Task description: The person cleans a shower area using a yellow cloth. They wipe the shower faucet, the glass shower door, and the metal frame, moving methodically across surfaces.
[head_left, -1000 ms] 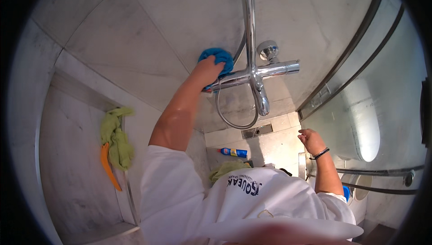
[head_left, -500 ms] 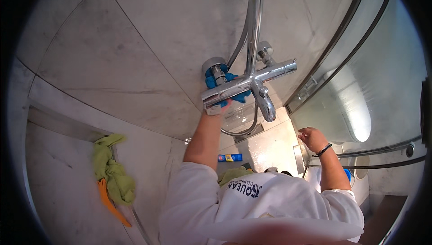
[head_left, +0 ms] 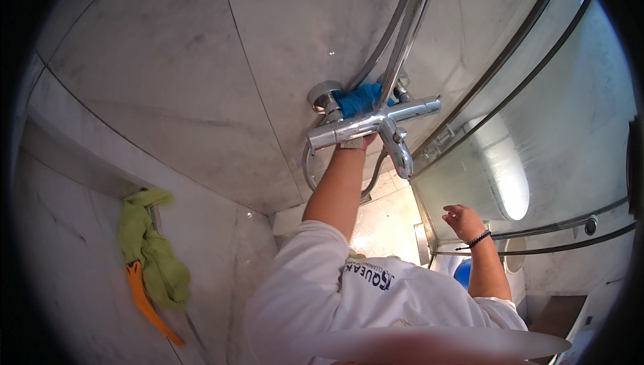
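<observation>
A chrome shower mixer (head_left: 355, 127) projects from the wall, with a riser pipe (head_left: 414, 36) above it. My left hand (head_left: 368, 141) reaches up from below behind the mixer body, and most of it is hidden there. A blue cloth (head_left: 362, 100) in that hand is bunched between the wall and the mixer, beside the round left wall fitting (head_left: 325, 94). Off to the right, my right hand (head_left: 463, 221) hovers near the glass panel, holding nothing, its fingers loosely bent and apart. A dark bead bracelet (head_left: 478, 239) circles its wrist.
A grey hose (head_left: 389, 43) runs behind the pipe and loops beneath the mixer. Curved glass shower panels (head_left: 570, 117) close the right side. On the left ledge lie a green cloth (head_left: 154, 257) and an orange-handled tool (head_left: 149, 304). Something blue (head_left: 462, 272) stands low beyond my right arm.
The blue cloth and my left hand have moved from low behind the mixer's left part up between its wall fittings. The view has shifted; my right hand stays raised near the glass.
</observation>
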### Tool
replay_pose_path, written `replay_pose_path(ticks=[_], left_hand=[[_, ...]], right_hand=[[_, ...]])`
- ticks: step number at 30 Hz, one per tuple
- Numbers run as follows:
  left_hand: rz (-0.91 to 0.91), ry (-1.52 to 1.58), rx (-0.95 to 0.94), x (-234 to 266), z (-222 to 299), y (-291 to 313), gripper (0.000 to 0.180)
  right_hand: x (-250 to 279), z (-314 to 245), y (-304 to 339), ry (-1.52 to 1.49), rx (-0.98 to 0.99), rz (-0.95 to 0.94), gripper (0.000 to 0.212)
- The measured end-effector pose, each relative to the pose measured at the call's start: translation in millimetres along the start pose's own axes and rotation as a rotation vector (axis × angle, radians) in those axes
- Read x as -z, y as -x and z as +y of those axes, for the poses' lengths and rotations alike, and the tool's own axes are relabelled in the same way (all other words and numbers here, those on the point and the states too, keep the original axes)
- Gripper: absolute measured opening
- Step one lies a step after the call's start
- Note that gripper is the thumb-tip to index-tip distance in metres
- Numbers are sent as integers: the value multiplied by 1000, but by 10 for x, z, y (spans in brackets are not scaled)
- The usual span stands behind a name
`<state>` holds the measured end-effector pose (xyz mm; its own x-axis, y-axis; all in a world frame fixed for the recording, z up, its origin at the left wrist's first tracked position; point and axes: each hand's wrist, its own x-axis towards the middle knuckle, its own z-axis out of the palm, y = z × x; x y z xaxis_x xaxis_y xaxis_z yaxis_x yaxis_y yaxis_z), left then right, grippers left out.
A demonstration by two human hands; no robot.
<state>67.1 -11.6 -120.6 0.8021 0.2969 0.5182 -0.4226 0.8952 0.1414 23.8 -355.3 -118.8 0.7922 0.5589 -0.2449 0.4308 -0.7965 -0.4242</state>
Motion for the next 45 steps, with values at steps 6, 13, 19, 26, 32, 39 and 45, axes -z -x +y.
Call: replay_pose_path(ticks=[6, 13, 19, 26, 32, 39, 45], left_hand=[[158, -20, 14, 274, 200, 493, 20], [835, -870, 366, 161, 736, 1489, 46], [1192, -2172, 610, -569, 613, 2231, 48], [1041, -2583, 390, -1223, -28, 2501, 31], [937, -2448, -462, -1177, -330, 2613, 31], [1080, -1753, -382, -1553, 37, 2752, 71], [626, -873, -228, -1973, 675, 2874, 66]], right_hand=[[34, 257, -66, 10, 58, -6, 26], [-61, 337, -495, -224, 214, -187, 27], [-374, -281, -914, -157, 865, -497, 27], [-1155, -1190, -746, -886, 85, -918, 69], [-1422, -1733, -535, -1563, -88, -1459, 74], [-1092, -2455, -268, -1407, 541, -820, 29], [-761, -3074, 133, -1156, 1026, -759, 23]])
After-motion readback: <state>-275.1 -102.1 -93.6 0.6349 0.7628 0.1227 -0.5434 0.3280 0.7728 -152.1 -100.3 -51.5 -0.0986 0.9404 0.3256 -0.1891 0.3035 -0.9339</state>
